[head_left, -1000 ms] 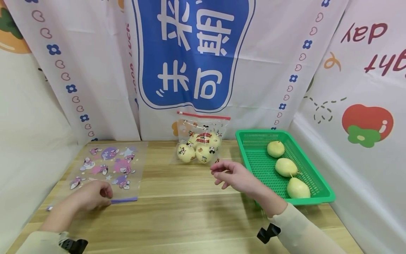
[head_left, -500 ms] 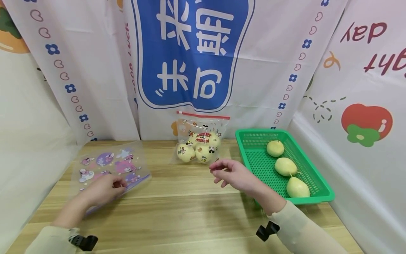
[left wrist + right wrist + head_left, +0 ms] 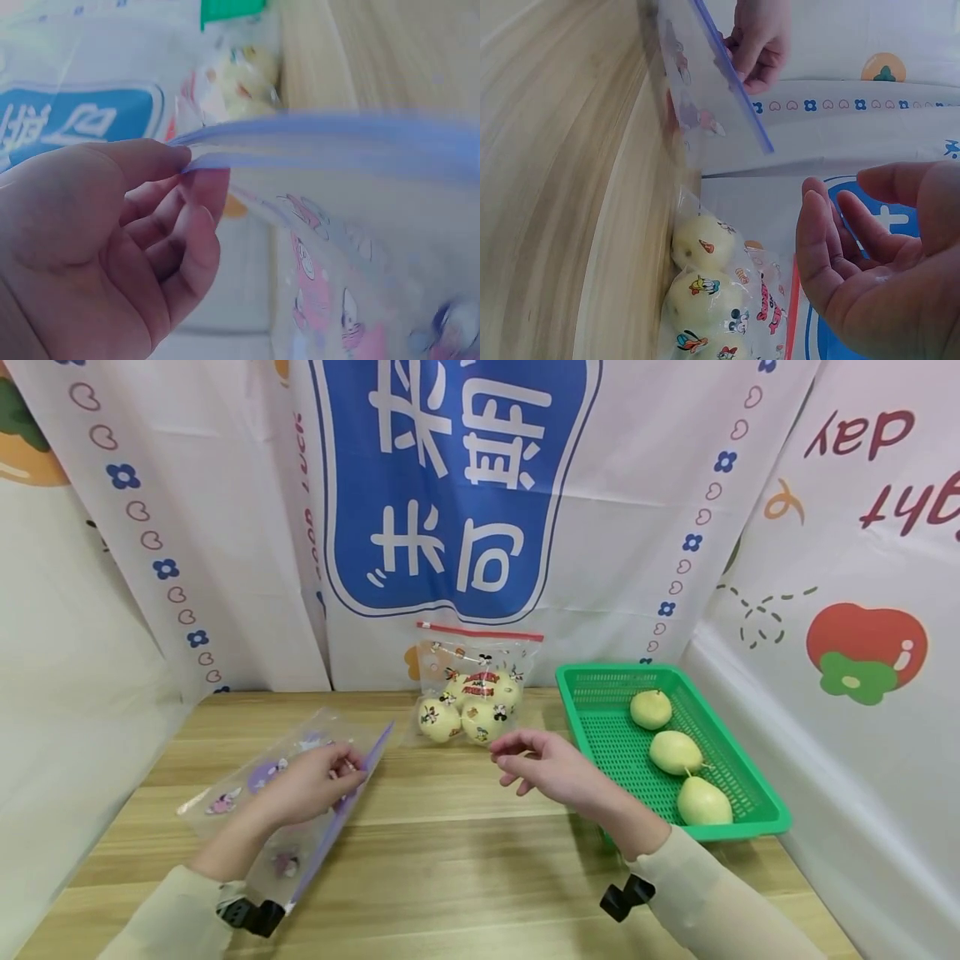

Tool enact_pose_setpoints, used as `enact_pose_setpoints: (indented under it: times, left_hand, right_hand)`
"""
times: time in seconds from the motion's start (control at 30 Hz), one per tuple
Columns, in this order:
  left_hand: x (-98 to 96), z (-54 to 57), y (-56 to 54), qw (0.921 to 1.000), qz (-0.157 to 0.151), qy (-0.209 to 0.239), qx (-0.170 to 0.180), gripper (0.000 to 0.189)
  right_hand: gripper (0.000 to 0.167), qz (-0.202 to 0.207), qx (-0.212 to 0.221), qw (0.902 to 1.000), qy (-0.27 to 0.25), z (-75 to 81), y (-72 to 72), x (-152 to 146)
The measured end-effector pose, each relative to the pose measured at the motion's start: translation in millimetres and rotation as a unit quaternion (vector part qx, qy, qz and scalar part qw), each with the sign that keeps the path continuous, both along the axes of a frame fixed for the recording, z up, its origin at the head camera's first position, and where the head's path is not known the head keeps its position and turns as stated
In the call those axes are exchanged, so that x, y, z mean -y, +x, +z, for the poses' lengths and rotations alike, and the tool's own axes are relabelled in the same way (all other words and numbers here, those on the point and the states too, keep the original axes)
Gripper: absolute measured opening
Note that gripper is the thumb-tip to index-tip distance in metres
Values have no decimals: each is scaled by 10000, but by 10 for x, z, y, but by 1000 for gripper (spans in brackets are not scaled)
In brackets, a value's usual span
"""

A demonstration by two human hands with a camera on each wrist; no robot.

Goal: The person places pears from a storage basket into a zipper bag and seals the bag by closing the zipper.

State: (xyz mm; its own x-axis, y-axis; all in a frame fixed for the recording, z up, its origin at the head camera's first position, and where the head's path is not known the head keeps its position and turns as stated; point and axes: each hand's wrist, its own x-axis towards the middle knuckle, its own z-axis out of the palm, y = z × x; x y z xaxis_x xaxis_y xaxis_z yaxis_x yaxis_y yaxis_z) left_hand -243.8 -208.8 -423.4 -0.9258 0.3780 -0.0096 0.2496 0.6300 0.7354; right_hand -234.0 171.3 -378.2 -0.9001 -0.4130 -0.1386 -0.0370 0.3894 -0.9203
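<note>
The green basket [image 3: 567, 702] stands on the wooden table [image 3: 427, 893], and well to its left a clear bag with a purple zip strip [image 3: 223, 802], printed with cartoon figures, is held up at a tilt. The left hand [image 3: 315, 787] pinches that bag at its zip edge, thumb against fingers; the left wrist view shows two purple strips at the pinch, slightly parted beyond the thumb. The right hand [image 3: 551, 766] is just left of the basket, fingers loosely bent and holding nothing — thumb and fingertips well apart — while its forearm crosses in front of the basket's near left corner. Left of the basket, near its far end, a bag with a red zip strip [image 3: 483, 720] sits before the hanging cloth [image 3: 637, 435]; it contains pale yellow round fruits, at least three showing. Inside the basket, three pears [image 3: 675, 752] lie along its right half, from far end to near. Behind and left of the basket, the cloth bears a blue panel [image 3: 450, 585] with white characters.
</note>
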Motion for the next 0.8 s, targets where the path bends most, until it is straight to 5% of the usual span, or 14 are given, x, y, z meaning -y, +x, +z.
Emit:
enact_pose_setpoints:
  times: [0.37,0.6,0.8]
  left_hand:
    - [-558,268,-70,9896,208,1151,834,24]
    - [-961,403,-73,9821,-76,1634,933,20]
    - [-1152,431,-40,9785,86,1808,985,18]
  right_hand:
    - [29,104,-60,9999,-48,58,-26,92]
    - [39,261,-54,9996,-74,67,-35,192]
    - [51,481,99,9987,104,27,-42,289]
